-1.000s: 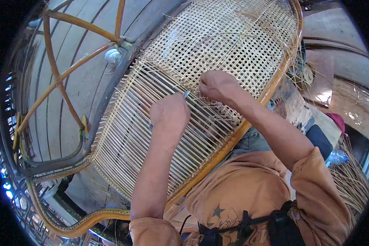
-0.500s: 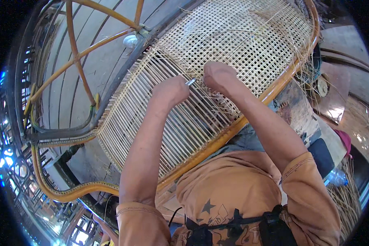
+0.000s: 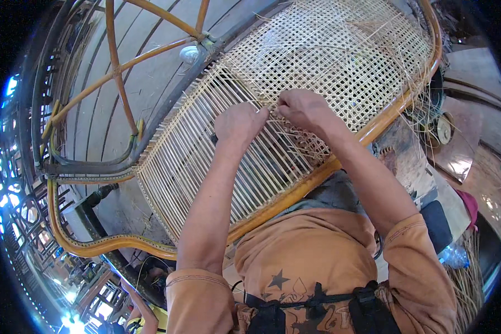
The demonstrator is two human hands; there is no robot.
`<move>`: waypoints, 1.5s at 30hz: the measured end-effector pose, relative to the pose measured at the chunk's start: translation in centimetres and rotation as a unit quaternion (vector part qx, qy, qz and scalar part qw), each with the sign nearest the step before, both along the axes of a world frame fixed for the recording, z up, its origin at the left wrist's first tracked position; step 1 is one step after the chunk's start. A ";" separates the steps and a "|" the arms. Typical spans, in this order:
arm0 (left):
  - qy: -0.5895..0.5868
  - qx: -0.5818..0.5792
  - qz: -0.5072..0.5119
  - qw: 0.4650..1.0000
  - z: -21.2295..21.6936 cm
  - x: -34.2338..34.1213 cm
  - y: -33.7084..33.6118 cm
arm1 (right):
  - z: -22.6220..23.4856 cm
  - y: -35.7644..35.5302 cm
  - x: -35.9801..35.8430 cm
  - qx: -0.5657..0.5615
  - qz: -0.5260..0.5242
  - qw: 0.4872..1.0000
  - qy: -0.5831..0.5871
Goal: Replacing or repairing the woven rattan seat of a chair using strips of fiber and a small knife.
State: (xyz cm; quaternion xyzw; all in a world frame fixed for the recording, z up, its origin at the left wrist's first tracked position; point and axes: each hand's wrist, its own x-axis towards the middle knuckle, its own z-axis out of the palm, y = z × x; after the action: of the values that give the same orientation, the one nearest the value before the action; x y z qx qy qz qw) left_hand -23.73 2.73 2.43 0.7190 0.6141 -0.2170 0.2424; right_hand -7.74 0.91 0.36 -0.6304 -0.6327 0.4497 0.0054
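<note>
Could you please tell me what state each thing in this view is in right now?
Cane panel: partly woven, the far part a finished grid, the near part only parallel strands.
Rattan frame: lying tilted across the person's lap.
Left hand: closed, fingers pinching at the weave edge.
Right hand: closed, pinching a strand beside the left.
Loose cane strands: hanging untrimmed off the frame's edge.

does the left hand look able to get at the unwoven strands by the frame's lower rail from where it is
Probably yes. The left hand already rests on the cane panel, and the bare strands run open toward the rail with nothing lying on them. The right hand sits further up.
</note>
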 end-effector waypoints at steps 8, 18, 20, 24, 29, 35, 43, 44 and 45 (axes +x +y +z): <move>0.004 0.034 0.053 0.998 0.0 -0.5 -1.3 | -0.3 -0.3 0.6 0.011 0.020 1.000 -0.001; -0.014 0.068 0.090 0.994 -0.6 -1.2 -1.8 | -2.1 -0.4 2.1 0.077 -0.141 0.971 0.176; -0.012 0.073 0.108 0.991 -0.6 -1.1 -1.8 | -2.1 -0.6 2.4 0.083 -0.154 0.967 0.188; -0.022 0.069 0.121 0.990 -0.9 -1.3 -1.7 | -1.8 -0.9 2.7 0.038 -0.218 0.939 0.265; -0.209 0.083 0.267 0.937 0.9 -4.1 -1.5 | 2.4 -3.5 2.7 0.047 -0.234 0.937 0.253; -0.576 -0.047 0.353 0.736 3.9 0.6 -7.8 | 4.4 -10.2 -0.8 -0.049 -0.127 0.910 0.391; -0.447 0.021 0.334 0.830 -0.8 -1.3 -7.3 | 6.1 -6.7 2.5 0.079 -0.213 0.959 0.168; -0.437 0.033 0.344 0.831 -1.2 -1.1 -7.2 | 6.3 -5.8 2.4 0.141 -0.231 0.951 0.149; -0.427 0.045 0.353 0.831 -1.4 -1.0 -7.0 | 6.4 -5.1 2.1 0.142 -0.226 0.953 0.146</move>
State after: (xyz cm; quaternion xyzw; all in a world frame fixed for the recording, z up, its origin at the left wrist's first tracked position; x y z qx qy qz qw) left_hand -24.72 -4.30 1.06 0.4843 0.6709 0.2394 0.5080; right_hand -5.62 -4.14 6.80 -0.6774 -0.5230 0.4295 0.2884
